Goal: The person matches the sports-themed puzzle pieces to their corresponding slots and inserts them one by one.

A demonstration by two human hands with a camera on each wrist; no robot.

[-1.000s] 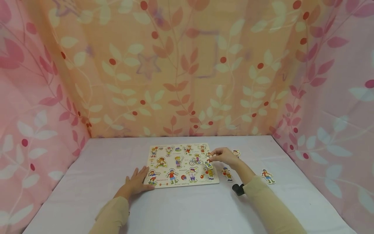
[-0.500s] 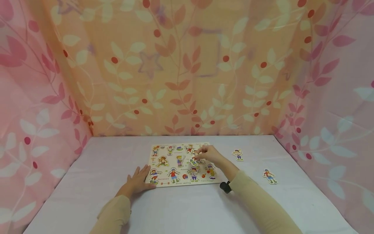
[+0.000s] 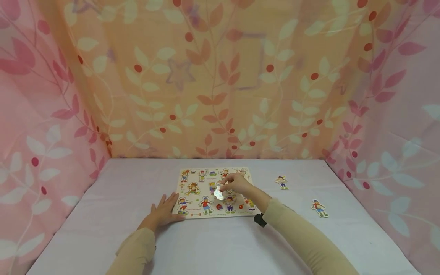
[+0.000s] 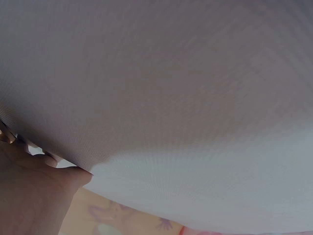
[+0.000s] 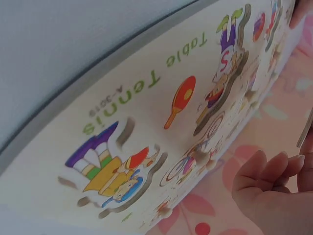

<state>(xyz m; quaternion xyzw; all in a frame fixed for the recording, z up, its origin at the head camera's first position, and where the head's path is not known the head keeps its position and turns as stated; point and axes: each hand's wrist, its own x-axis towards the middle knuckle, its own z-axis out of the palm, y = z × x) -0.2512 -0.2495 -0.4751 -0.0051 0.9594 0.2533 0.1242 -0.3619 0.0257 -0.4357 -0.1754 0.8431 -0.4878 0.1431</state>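
A pale wooden puzzle board (image 3: 220,217) with pictures of children at sports lies on the table. My left hand (image 3: 164,210) rests at its left edge with the fingers spread and the thumb along the near corner. My right hand (image 3: 237,183) pinches a puzzle piece (image 3: 218,191) over the middle of the board. Glare whitens the piece's face, so its picture is hidden. In the right wrist view, the fingers (image 5: 266,171) curl near the piece's thin edge (image 5: 305,129). The table tennis figure (image 5: 110,169) lies nearer that camera, beside its printed label.
Two loose puzzle pieces lie on the white cloth to the right: one figure (image 3: 282,182) farther back, another figure (image 3: 320,208) nearer the front. A black wrist camera (image 3: 260,220) sits under the right sleeve. Flowered curtains (image 3: 220,95) enclose the table's back and sides.
My right hand has carried the piece leftward from the board's right edge to its middle, and the piece has tilted into glare. My left hand has stayed at the left edge.
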